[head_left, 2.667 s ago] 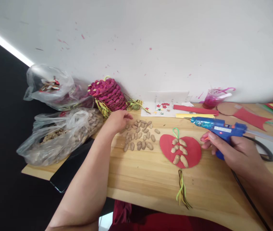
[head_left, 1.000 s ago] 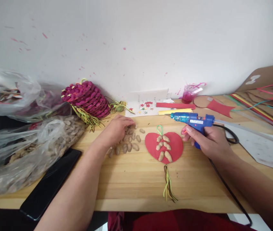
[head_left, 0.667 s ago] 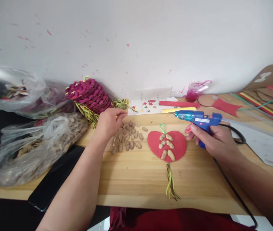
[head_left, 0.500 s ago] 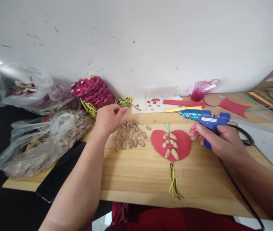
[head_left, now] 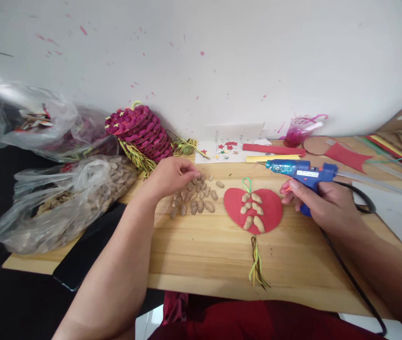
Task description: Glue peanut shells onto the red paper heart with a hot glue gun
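Note:
My left hand [head_left: 173, 177] reaches to the upper edge of a loose spread of peanuts [head_left: 201, 206], its thumb and fingers pinched on a peanut that is mostly hidden. My right hand [head_left: 323, 200] is wrapped round the handle of a blue hot glue gun [head_left: 302, 171], whose nozzle points left over the table. Below the nozzle lies a red heart [head_left: 272, 215] with three pairs of peanuts [head_left: 252, 208] down its middle. The heart has a green loop [head_left: 247, 184] at its top and a yellow, green and brown yarn tassel [head_left: 256, 267] at its bottom.
Plastic bags [head_left: 62, 203] crowd the left, beside a dark phone-like slab [head_left: 84, 255]. A purple braided ornament [head_left: 147, 132], star stickers [head_left: 229, 146], red and yellow strips [head_left: 273, 150] and a stained cup [head_left: 295, 133] line the wall. The gun's black cord [head_left: 353, 278] trails at right.
My left hand has moved slightly right and down to the peanuts, its fingertips now among them. My right hand keeps the glue gun in nearly the same place. The view has shifted a little.

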Demonstrator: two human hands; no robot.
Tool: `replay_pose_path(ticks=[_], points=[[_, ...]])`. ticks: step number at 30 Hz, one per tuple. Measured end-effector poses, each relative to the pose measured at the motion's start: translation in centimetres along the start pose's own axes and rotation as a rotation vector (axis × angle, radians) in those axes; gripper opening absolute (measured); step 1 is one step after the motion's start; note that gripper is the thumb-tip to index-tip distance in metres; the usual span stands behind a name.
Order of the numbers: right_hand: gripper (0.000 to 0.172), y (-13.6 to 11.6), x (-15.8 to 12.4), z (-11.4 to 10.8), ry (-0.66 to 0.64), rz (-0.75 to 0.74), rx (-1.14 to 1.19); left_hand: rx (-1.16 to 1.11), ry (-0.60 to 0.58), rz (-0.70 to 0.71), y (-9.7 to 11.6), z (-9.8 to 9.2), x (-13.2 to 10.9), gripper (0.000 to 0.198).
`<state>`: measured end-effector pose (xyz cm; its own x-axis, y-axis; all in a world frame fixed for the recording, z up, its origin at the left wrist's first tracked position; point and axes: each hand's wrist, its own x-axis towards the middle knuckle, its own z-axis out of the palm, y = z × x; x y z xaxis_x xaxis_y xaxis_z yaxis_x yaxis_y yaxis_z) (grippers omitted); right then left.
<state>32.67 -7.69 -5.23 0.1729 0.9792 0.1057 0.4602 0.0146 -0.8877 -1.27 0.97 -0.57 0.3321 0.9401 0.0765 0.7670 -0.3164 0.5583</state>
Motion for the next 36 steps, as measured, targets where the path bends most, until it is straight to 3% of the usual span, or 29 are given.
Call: replay_pose_path(ticks=[4, 12, 26, 30, 36], points=[[0.060, -0.2, 0.1, 0.2, -0.002, 0.042, 0.030, 0.065, -0.225, 0.109, 0.6, -0.2, -0.3, 0.014], [0.065, -0.1, 0.1, 0.2, 0.001, 0.075, -0.011, 0.364, -0.292, 0.108, 2.2, -0.1, -0.8, 0.011], [0.062, -1.0, -0.1, 0.2, 0.002, 0.060, 0.008, 0.401, -0.249, 0.111, 2.3, 0.7, -0.8, 0.012], [0.063, -1.2, -0.2, 0.2, -0.015, 0.071, 0.020, 0.355, -0.190, 0.088, 1.9, 0.6, -0.6, 0.008], [0.058, -0.4, -0.1, 0.1, -0.010, 0.045, -0.027, 0.332, -0.068, 0.043, 1.1, 0.2, -0.3, 0.018]])
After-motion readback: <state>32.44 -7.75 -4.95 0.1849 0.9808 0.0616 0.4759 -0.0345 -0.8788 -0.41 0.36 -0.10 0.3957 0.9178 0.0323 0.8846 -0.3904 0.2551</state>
